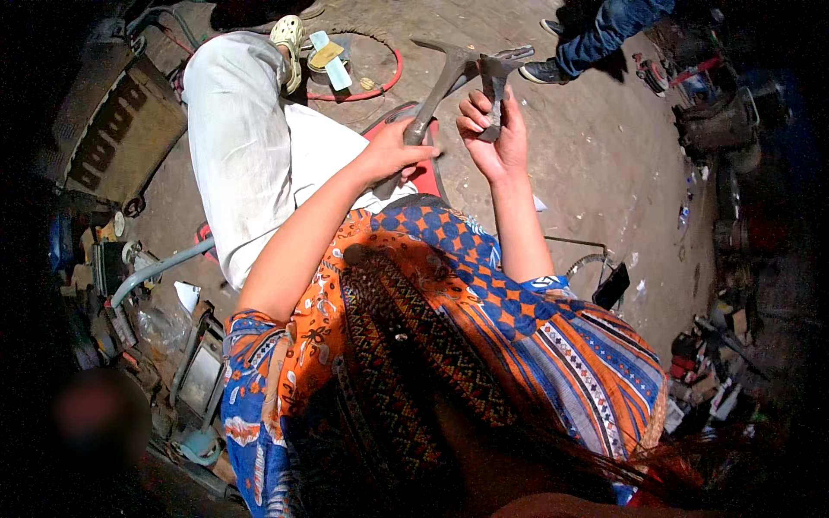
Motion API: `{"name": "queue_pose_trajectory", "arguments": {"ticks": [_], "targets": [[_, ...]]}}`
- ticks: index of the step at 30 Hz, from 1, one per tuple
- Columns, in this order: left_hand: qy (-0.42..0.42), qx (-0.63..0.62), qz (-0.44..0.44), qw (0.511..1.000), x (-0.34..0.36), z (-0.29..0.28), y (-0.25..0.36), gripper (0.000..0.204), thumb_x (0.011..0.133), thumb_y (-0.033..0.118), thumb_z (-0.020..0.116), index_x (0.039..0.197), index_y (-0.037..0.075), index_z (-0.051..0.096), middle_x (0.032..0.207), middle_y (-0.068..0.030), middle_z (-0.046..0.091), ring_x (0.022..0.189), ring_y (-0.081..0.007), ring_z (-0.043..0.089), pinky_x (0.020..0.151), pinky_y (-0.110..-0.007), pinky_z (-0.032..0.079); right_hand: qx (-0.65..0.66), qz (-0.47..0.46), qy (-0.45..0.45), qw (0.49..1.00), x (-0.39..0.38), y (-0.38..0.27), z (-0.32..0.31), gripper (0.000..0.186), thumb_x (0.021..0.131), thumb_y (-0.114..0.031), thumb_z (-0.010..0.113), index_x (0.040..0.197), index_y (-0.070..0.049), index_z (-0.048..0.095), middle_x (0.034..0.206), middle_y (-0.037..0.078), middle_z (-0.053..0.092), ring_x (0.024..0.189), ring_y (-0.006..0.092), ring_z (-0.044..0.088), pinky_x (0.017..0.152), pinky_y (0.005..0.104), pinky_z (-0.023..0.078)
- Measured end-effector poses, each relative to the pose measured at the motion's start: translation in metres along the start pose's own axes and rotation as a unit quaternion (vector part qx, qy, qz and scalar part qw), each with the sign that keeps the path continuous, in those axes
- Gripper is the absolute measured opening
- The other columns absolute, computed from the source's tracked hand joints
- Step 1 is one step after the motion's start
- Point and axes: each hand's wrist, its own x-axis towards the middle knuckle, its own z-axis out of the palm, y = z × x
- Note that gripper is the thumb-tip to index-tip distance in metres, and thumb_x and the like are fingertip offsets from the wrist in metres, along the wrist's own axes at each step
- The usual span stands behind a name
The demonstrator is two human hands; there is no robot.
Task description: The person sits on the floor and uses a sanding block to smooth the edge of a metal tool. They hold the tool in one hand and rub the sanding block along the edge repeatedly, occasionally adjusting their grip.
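My left hand [393, 160] is closed round the lower end of a hammer-shaped grey metal tool [443, 82]. The tool's shaft slants up to a head with a tapered arm pointing left. A shorter grey metal piece with a flared top [494, 82] stands nearly upright in my right hand [498, 138], pinched between thumb and fingers. Its top meets or overlaps the tool's head; whether the two are joined I cannot tell. Another grey metal arm reaches out to the right behind them.
A red hose ring [400, 65] lies on the dirt floor near a can topped with a pale blue strip [332, 60]. Another person's jeans-clad leg [604, 39] stands at the far right. Scrap parts [186, 380] crowd the left, more lie along the right edge.
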Motion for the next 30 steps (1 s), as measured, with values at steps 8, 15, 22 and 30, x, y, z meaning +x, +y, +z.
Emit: {"name": "queue_pose_trajectory", "arguments": {"ticks": [8, 15, 22, 30], "targets": [[0.125, 0.002, 0.033, 0.992, -0.003, 0.007, -0.011, 0.018, 0.086, 0.011, 0.067, 0.092, 0.005, 0.051, 0.057, -0.0011, 0.051, 0.039, -0.0083, 0.044, 0.037, -0.028, 0.036, -0.070, -0.016, 0.011, 0.997, 0.002, 0.004, 0.003, 0.054, 0.103, -0.031, 0.049, 0.144, 0.001, 0.038, 0.080, -0.002, 0.041, 0.067, 0.0092, 0.037, 0.062, 0.0232, 0.035], [0.196, 0.123, 0.075, 0.970, -0.001, 0.007, -0.021, 0.025, 0.083, 0.013, 0.070, 0.103, 0.001, 0.059, 0.067, -0.0034, 0.057, 0.056, -0.0098, 0.054, 0.054, -0.030, 0.047, -0.453, -0.086, 0.134, 0.877, -0.018, -0.006, -0.002, 0.024, 0.098, -0.023, 0.057, 0.109, -0.001, 0.055, 0.075, -0.002, 0.048, 0.063, 0.0076, 0.041, 0.059, 0.0234, 0.035], [0.230, 0.360, 0.133, 0.895, -0.005, 0.025, -0.019, 0.043, 0.081, 0.023, 0.073, 0.117, 0.002, 0.062, 0.100, -0.0232, 0.067, 0.094, -0.0404, 0.065, 0.079, -0.043, 0.053, -0.699, -0.140, 0.144, 0.686, -0.026, 0.011, -0.016, 0.026, 0.091, -0.013, 0.068, 0.108, -0.001, 0.052, 0.090, 0.006, 0.064, 0.073, 0.0100, 0.061, 0.062, 0.0252, 0.050], [0.224, 0.375, 0.136, 0.889, -0.005, 0.029, -0.015, 0.032, 0.081, 0.021, 0.070, 0.104, 0.000, 0.063, 0.091, -0.0222, 0.067, 0.087, -0.0414, 0.064, 0.075, -0.047, 0.052, -0.820, -0.149, 0.129, 0.538, -0.028, 0.026, -0.012, 0.033, 0.087, -0.025, 0.074, 0.097, -0.001, 0.054, 0.077, 0.011, 0.062, 0.068, 0.0164, 0.062, 0.064, 0.0337, 0.050]]}}
